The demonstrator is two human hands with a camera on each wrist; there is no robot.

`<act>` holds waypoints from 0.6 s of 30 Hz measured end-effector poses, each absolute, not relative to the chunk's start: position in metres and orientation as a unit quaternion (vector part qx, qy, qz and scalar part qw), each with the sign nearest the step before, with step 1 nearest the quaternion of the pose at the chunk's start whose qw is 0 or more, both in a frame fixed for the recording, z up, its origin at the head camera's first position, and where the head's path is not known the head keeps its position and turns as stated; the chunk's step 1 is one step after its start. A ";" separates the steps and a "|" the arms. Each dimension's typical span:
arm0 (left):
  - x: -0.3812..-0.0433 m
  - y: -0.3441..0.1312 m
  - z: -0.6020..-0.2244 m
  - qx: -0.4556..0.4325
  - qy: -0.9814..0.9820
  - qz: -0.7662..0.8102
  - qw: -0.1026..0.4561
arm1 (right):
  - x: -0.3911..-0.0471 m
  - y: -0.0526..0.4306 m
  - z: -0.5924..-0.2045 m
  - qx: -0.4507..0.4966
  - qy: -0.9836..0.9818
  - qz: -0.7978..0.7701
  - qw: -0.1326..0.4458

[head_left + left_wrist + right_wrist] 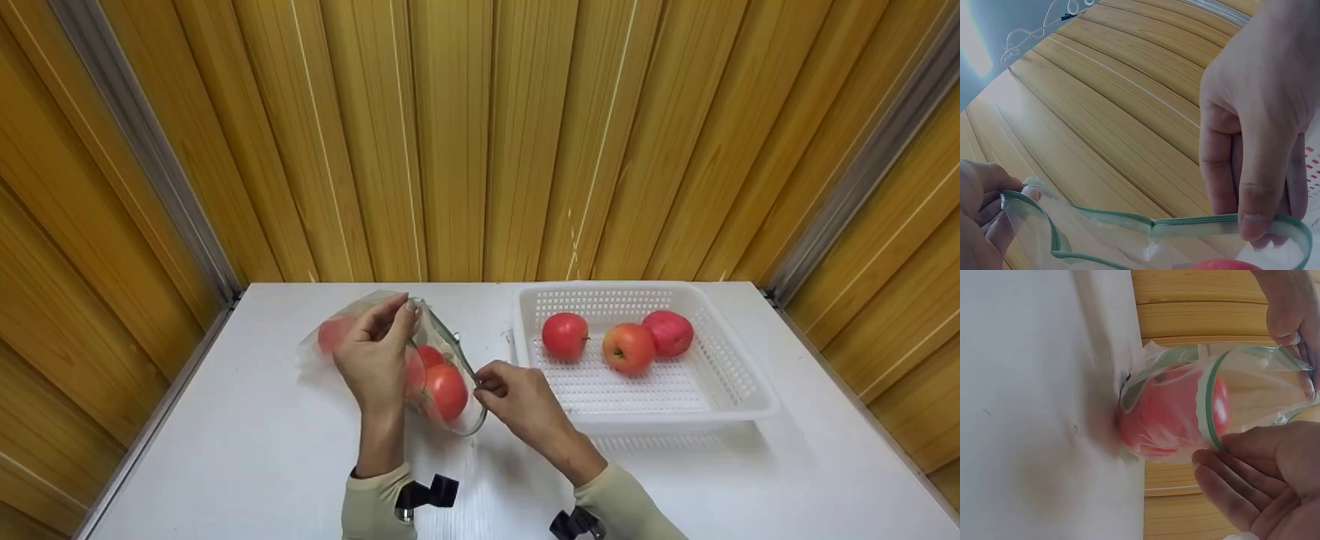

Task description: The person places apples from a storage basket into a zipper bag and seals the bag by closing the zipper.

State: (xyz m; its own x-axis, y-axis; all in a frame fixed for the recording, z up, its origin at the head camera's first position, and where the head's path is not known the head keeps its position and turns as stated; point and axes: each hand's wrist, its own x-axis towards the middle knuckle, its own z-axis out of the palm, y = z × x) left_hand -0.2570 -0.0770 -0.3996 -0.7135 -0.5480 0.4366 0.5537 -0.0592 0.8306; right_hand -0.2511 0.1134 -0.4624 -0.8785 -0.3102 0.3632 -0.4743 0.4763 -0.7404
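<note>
A clear zip bag with a green-edged mouth leans over the white table, its mouth spread between both hands. Several red tomatoes show through the film, one lying near the opening. My left hand pinches the far upper corner of the mouth between thumb and fingers. On the opposite side, my right hand pinches the green rim with thumb and fingertips. Seen from the right wrist, the bag's lower part, with red tomato inside, rests close to the tabletop.
To the right stands a white perforated plastic basket. It holds a red apple, a red-yellow apple and a pinkish-red round fruit. Wood-patterned panels rise behind the white table and along its sides.
</note>
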 end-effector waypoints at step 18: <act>-0.239 -0.112 -0.386 -0.009 -0.746 -0.579 0.329 | -0.268 0.117 -0.444 0.178 -0.822 0.508 0.183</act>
State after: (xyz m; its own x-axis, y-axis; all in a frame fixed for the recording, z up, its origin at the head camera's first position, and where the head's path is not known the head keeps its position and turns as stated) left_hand -0.2390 -0.1125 -0.3859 -0.7828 -0.3679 0.5019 0.3947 0.3302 0.8575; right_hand -0.2678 0.1167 -0.4438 -0.8696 -0.1069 0.4821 -0.4790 0.4196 -0.7710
